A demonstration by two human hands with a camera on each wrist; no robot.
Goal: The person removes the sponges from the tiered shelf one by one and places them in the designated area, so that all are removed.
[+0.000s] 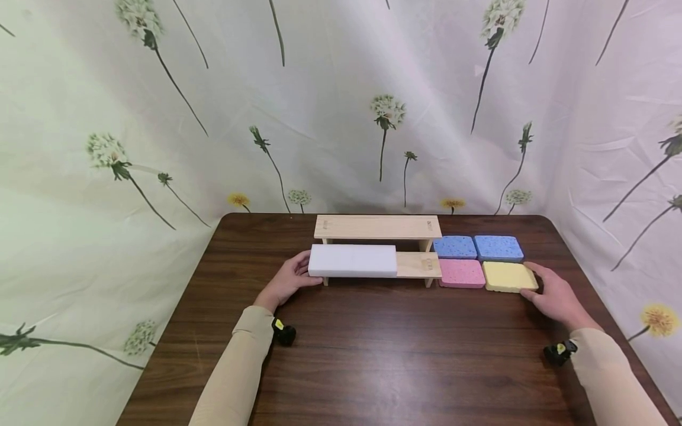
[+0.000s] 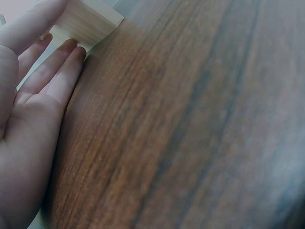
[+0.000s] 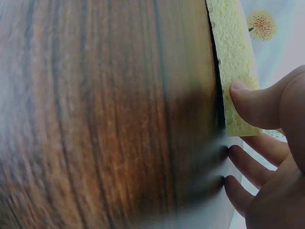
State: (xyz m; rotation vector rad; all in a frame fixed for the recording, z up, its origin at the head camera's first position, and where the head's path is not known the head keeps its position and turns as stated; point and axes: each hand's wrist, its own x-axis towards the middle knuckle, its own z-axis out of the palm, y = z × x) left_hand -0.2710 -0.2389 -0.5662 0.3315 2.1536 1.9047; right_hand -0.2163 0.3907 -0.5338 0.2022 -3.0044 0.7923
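My left hand point(image 1: 288, 279) is at the left end of a white foam-like block point(image 1: 352, 261), which lies on the lower step of a light wooden stand point(image 1: 418, 265). In the left wrist view, its fingers point(image 2: 64, 67) reach fairly straight to the stand's wooden end. On the right, my right hand point(image 1: 557, 294) holds the outer end of a yellow sponge point(image 1: 508, 277). Its thumb point(image 3: 252, 107) lies against the sponge's front side, and the index finger is at the far corner. The other fingertips rest low near the tabletop.
A pink sponge point(image 1: 461, 273) lies left of the yellow one, beside the stand. Two blue sponges point(image 1: 498, 248) lie behind them. The stand's upper step point(image 1: 377, 226) is at the back of the dark wood table point(image 1: 394, 355), before a flower-patterned curtain point(image 1: 330, 118).
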